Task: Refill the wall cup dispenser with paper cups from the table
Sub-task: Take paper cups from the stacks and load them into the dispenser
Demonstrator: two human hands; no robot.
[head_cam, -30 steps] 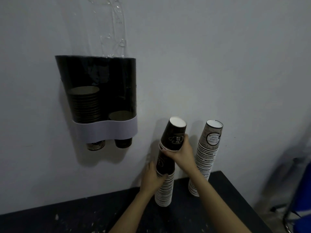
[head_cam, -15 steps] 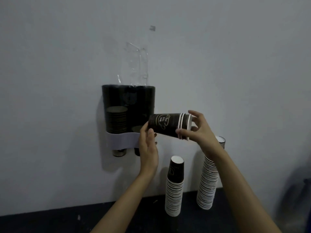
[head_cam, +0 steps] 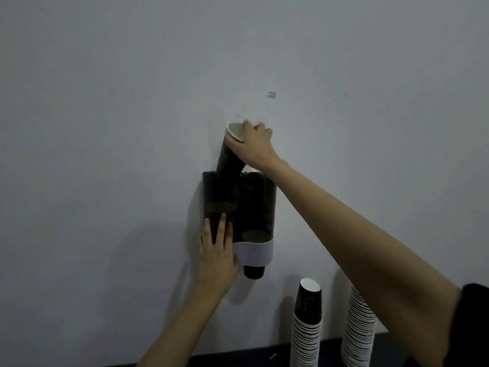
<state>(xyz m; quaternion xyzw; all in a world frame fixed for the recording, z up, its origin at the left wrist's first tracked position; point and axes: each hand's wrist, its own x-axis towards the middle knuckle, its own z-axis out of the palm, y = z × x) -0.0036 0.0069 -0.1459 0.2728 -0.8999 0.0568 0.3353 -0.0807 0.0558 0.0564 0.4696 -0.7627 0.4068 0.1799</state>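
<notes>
1. Wall (head_cam: 105,128): plain, carries the dispenser. Against the view 0.5 s ago, it fills more of the frame, the camera having tilted up.
2. Wall cup dispenser (head_cam: 254,205): dark, 2 tubes, white band at the base, 1 cup showing below the right tube. Risk: a sideways push could loosen the mount.
3. Counter stacks: near stack (head_cam: 307,329) and far stack (head_cam: 357,332), upright on the dark counter (head_cam: 238,362). Risk: the right forearm passes just above them and could topple them.
4. Right hand (head_cam: 254,147): closed round the rim end of the held cups (head_cam: 229,154), which enter the left tube tilted, base down. 0.5 s ago they lay sideways in front of the dispenser. Risk: the tilt may jam them on the tube's edge.
5. Left hand (head_cam: 217,252): flat, fingers spread, holding nothing, pressed on the left tube's front; earlier at the cups' base.
</notes>
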